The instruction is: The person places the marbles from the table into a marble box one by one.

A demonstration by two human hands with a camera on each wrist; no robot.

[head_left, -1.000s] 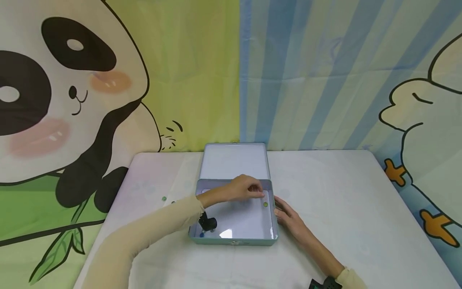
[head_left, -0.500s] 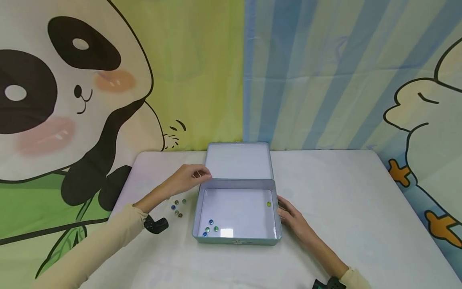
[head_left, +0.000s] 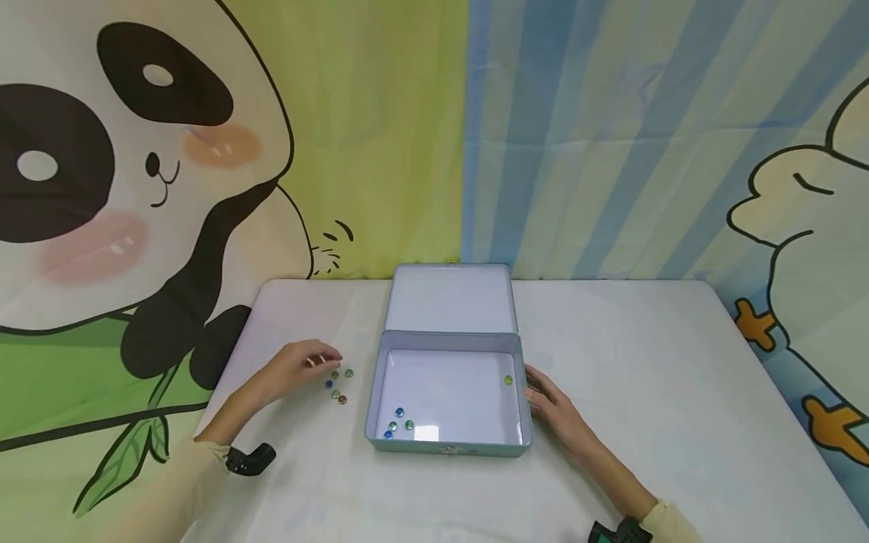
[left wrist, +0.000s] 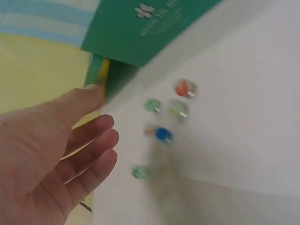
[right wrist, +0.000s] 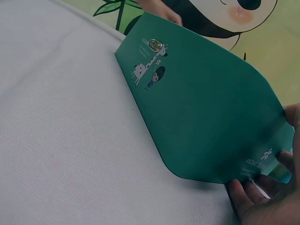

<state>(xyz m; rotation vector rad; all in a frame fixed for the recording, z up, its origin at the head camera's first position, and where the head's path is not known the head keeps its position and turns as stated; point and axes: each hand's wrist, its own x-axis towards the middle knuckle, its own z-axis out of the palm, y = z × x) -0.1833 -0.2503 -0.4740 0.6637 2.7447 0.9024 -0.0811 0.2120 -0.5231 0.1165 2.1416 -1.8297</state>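
My left hand (head_left: 299, 366) reaches down beside several glass marbles on the white table, its fingers loosely bent with nothing between them. Blurred in the left wrist view are an orange-red marble (left wrist: 185, 88), a blue marble (left wrist: 164, 135) and a green marble (left wrist: 140, 172), just ahead of the fingertips (left wrist: 111, 136). A green tin box (head_left: 448, 448) lies with its lid (head_left: 451, 299) hinged back. Inside are a yellow-green marble (head_left: 508, 380) at the right and several blue and green marbles at the front left. My right hand (head_left: 560, 415) rests its fingers and thumb against the box's right outer wall.
A white cloth covers the table (head_left: 631, 362). Behind it hangs a curtain (head_left: 380, 151) with a panda on the left and blue stripes on the right. Dark wrist cameras (head_left: 251, 460) sit at both wrists.
My left hand has swung from above the right part of the box leftward and down to the loose marbles. My right hand stays at the box's side.
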